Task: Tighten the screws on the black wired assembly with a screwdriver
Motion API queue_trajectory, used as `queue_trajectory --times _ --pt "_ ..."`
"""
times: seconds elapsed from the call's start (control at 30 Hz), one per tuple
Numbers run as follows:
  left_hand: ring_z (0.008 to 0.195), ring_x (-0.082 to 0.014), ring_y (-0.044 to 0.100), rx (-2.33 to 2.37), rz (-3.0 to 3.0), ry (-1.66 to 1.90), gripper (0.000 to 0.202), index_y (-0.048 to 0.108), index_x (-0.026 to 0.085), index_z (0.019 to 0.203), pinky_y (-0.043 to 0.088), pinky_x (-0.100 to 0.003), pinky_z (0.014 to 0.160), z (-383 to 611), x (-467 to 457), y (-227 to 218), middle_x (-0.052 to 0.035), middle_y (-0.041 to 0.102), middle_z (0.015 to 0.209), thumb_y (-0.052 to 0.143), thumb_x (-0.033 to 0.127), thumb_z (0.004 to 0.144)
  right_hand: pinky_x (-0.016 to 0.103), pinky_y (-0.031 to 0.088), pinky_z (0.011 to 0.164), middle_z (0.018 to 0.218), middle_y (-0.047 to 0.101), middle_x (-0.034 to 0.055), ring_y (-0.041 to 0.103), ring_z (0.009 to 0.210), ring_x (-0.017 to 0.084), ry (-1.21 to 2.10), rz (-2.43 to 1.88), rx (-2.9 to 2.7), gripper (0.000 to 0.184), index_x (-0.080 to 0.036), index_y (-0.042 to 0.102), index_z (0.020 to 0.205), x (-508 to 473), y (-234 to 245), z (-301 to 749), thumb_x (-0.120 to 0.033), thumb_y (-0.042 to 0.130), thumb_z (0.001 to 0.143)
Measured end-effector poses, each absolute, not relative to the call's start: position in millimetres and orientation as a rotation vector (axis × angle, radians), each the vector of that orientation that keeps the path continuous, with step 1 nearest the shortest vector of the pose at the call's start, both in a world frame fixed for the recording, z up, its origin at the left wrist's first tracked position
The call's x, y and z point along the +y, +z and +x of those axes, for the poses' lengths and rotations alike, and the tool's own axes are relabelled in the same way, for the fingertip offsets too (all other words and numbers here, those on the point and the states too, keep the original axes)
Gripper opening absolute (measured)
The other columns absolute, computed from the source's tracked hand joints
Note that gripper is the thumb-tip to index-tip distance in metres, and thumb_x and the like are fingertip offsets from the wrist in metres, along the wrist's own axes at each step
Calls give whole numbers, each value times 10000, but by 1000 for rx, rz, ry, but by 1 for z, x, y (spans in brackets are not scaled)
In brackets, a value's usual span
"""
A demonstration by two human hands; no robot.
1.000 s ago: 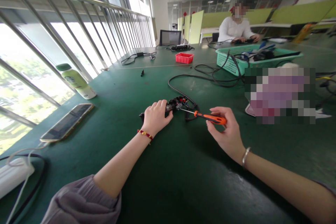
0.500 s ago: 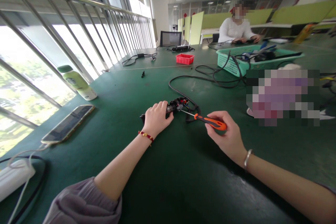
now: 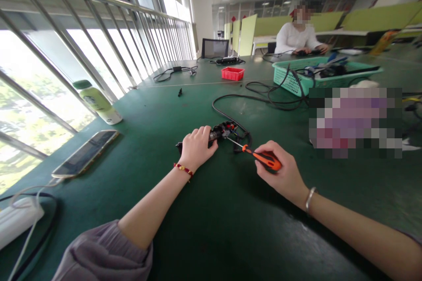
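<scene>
My left hand (image 3: 198, 145) is wrapped round a black corded device (image 3: 216, 133), pressing it on the green tabletop. At its right end the casing is open, with red and blue wires and small parts showing; its far left tip sticks out past my hand. An orange and black screwdriver (image 3: 267, 159) is in my right hand (image 3: 284, 174), held by the handle between thumb and fingers. Its thin metal shaft slants up to the left, and the tip is at the exposed end of the device. Whether it sits in a screw is too small to tell.
A black cable (image 3: 227, 96) runs from the device towards a green basket (image 3: 290, 80) of tools and parts. A red tray (image 3: 232, 73) and a small black piece (image 3: 180, 92) lie beyond. Left are a phone (image 3: 85, 153) and bottle (image 3: 99, 103). A person (image 3: 294, 37) sits opposite.
The screwdriver's handle has swung slightly down and left with my right hand, so it is tilted more steeply. My left hand and the device stay in place.
</scene>
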State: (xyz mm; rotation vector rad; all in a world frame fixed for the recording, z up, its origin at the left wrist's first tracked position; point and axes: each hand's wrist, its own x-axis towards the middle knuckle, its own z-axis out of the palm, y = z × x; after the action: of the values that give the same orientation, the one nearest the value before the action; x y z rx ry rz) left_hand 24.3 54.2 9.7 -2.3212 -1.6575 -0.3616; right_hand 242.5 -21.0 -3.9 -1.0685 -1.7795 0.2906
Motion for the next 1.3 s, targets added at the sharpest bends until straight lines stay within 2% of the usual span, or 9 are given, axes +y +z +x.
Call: queue_trajectory --times 0.23,0.47,0.57,0.67,0.87,1.3 --pt "879 -228 600 -1654 -2308 -363 257 508 170 1047 436 -322 684 25 53 10 -70 638 965 446 342 865 237 454 542 647 590 -35 564 533 108 480 -1164 -1702 32 -216 535 838 -22 -3 243 -203 551 814" --pt "890 -231 597 -1652 -2321 -355 271 503 171 1063 433 -322 691 24 54 10 -72 637 984 453 347 864 278 484 685 872 575 14 588 740 144 296 -1052 -1764 266 -222 525 940 -20 -5 242 -79 571 721" --pt "884 -232 596 -1642 -2316 -368 264 506 168 1054 430 -326 687 24 55 9 -65 636 971 455 342 861 277 482 693 872 575 14 589 756 144 285 -1024 -1802 262 -226 528 947 -21 -6 242 -84 577 732" --pt "876 -232 597 -1631 -2311 -380 255 509 168 1043 426 -328 681 24 55 8 -58 636 959 462 337 858 255 485 654 803 615 -8 607 685 131 375 -1101 -1764 277 -220 512 984 -22 -6 242 -145 623 741" --pt "862 -225 597 -1611 -2303 -391 254 513 167 1041 415 -322 667 24 55 8 -52 638 944 465 332 855 233 445 536 626 567 -42 543 523 98 582 -1167 -1674 36 -202 547 861 -20 -4 244 -204 532 828" --pt "878 -223 598 -1592 -2357 -401 291 518 184 1085 410 -307 674 14 62 6 -44 654 970 504 320 828 243 435 501 611 536 -41 510 500 99 660 -1194 -1458 52 -195 562 836 -15 -6 246 -239 534 834"
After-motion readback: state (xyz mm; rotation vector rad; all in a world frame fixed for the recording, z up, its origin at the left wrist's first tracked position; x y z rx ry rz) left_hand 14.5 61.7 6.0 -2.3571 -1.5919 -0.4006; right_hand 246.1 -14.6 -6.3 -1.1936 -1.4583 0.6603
